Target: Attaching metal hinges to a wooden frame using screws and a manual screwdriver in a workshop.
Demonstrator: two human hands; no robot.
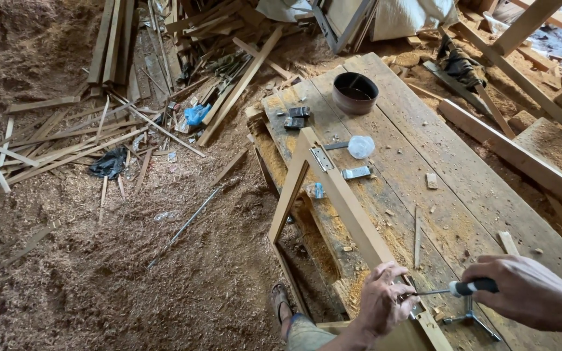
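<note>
Scanning from the left: a floor of sawdust [99, 273] carries a scatter of loose wood strips [66, 140], too many to count, with one black scrap [109, 164] and one blue scrap [196, 114] among them. One wooden frame [333, 195] stands on edge against the side of one plank workbench [463, 175]; one hinge [321, 158] is fixed to its top edge, one loose hinge [357, 173] lies just beside it, and two dark hinges [297, 117] lie further back. One round brown container [355, 93] stands at the far end of the bench; its contents cannot be made out. One small clear bag [361, 147] lies near it. Left hand [385, 302]: fingers curled, pressed onto the near end of the frame at the tool's tip. Right hand [528, 292]: closed around the black-and-white handle of one screwdriver [453, 290], shaft level, pointing left toward the frame's top edge
</note>
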